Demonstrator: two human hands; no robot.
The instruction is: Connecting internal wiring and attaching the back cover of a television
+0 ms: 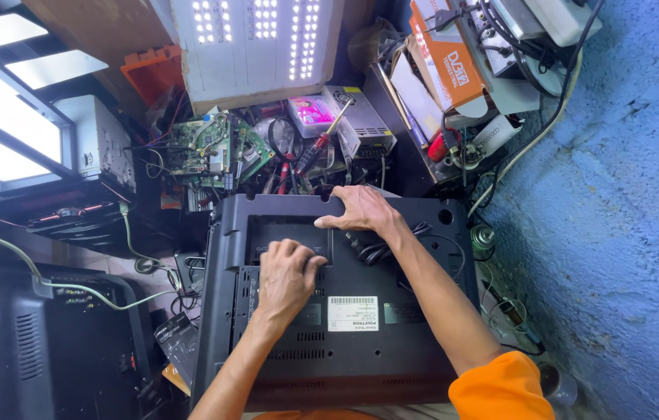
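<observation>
Head view shows a person looking down at a big black television back cover [360, 342] lying flat in front of them. It fills the middle of the picture, and a white sticker [352, 313] sits on it.

The left hand [286, 276] rests on the cover near a sunken box shape in the plastic. Its fingers are curled down and close together, with the tips pressing on the cover. It does not hold anything.

The right hand [360, 210] lies flat near the top edge of the cover. Its fingers are spread a little and point to the left. It holds nothing either. A bundle of black cable [380, 250] lies just beside its wrist. The right arm has an orange sleeve [500, 389].

Past the cover is a messy pile. A green circuit board [213, 148] sits there, and a red-handled screwdriver [320, 144] lies near a silver metal box [364, 117]. A white panel with rows of little lights [255, 39] leans above them. A blue wall [625, 194] is on the right side.
</observation>
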